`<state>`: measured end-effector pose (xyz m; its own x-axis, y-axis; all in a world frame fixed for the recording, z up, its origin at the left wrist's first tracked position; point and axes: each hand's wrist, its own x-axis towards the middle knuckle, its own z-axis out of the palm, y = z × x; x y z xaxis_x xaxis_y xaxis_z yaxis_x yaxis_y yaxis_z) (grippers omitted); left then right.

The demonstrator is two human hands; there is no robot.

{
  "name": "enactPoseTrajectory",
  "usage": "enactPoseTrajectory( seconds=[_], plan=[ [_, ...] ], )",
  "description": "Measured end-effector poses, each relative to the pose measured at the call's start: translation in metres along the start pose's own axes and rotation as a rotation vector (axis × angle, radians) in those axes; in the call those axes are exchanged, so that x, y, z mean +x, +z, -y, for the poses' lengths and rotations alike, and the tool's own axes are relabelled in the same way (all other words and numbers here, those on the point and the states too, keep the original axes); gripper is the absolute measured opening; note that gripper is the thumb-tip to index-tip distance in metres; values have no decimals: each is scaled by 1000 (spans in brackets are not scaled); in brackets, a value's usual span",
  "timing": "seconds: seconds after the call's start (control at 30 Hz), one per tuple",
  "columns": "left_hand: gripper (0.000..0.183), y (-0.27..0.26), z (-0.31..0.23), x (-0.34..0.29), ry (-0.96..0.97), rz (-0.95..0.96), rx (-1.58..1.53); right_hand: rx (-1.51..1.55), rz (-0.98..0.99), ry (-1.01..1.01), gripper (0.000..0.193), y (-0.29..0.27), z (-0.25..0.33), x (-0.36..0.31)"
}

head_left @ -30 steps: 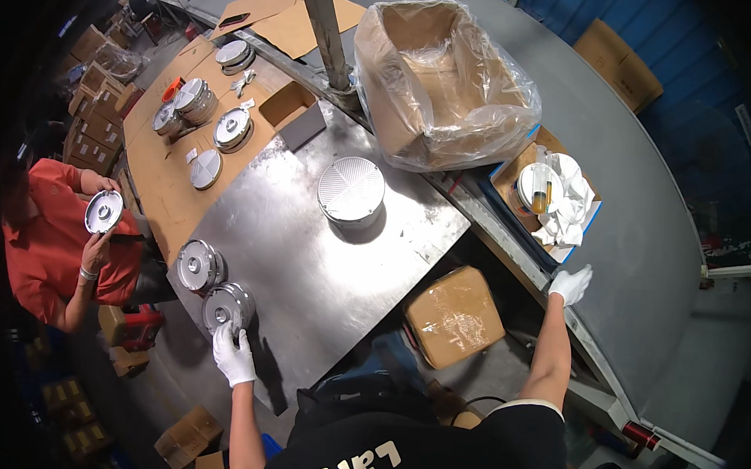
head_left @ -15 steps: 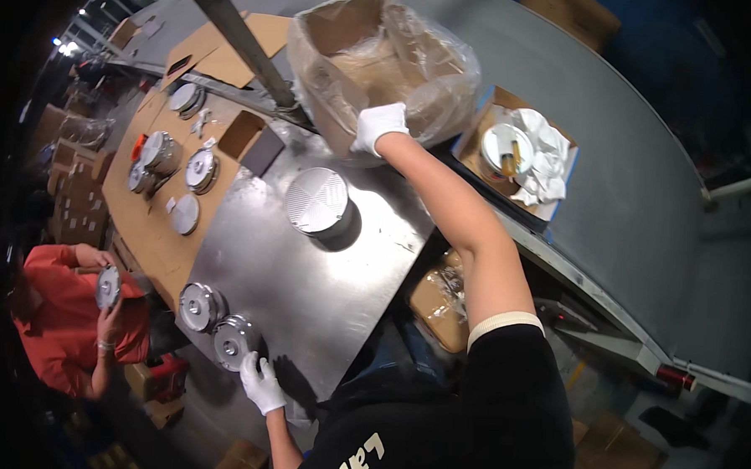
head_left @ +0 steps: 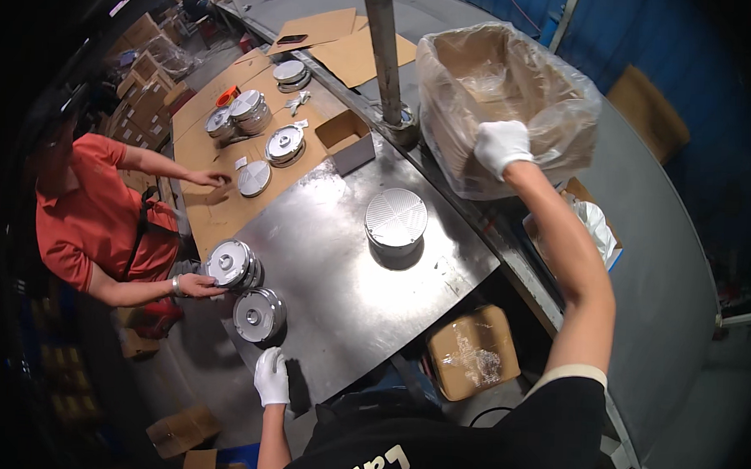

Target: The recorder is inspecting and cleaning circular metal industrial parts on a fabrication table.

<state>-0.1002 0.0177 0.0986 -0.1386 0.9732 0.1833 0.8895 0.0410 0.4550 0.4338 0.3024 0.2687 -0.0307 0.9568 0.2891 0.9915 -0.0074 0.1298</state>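
Note:
My right hand (head_left: 503,148), in a white glove, reaches out to a cardboard box lined with clear plastic (head_left: 556,133). Its fingers are closed over the near rim of that box. At the left corner of the metal tabletop (head_left: 329,333), my white-gloved left hand (head_left: 272,377) has its fingers stretched out and holds nothing. Just beyond its fingertips sits a stack of round silver metal discs (head_left: 259,315). A second disc stack (head_left: 230,263) stands behind it, gripped at the side by a co-worker's hand (head_left: 197,285). Another stack (head_left: 395,219), with a ribbed top, stands mid-table.
A metal post (head_left: 382,50) rises beside the lined box. On the cardboard-covered table part are several disc stacks (head_left: 285,145), an orange tape roll (head_left: 227,96) and a small open box (head_left: 346,141). The co-worker's other hand (head_left: 210,179) extends over it. A taped carton (head_left: 473,352) sits below the table's edge.
My view has turned, so the scene sits farther right. The co-worker has brought the disc they held to the rear stack. My left hand is now slightly apart from the stack it was by.

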Motion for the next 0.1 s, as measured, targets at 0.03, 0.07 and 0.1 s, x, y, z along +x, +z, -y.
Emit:
enactPoseTrajectory(
  seconds=[0.03, 0.07, 0.1],
  plan=[
    [18, 0, -3, 3, 12, 6, -27, -31, 9, -39, 20, -23, -1, -8],
    [18, 0, -5, 5, 38, -10, -42, 7, -84, -110, 28, -44, -3, -20],
    [18, 0, -12, 9, 60, -16, -44, 38, -171, -175, 51, -61, -7, -37]
  ],
)
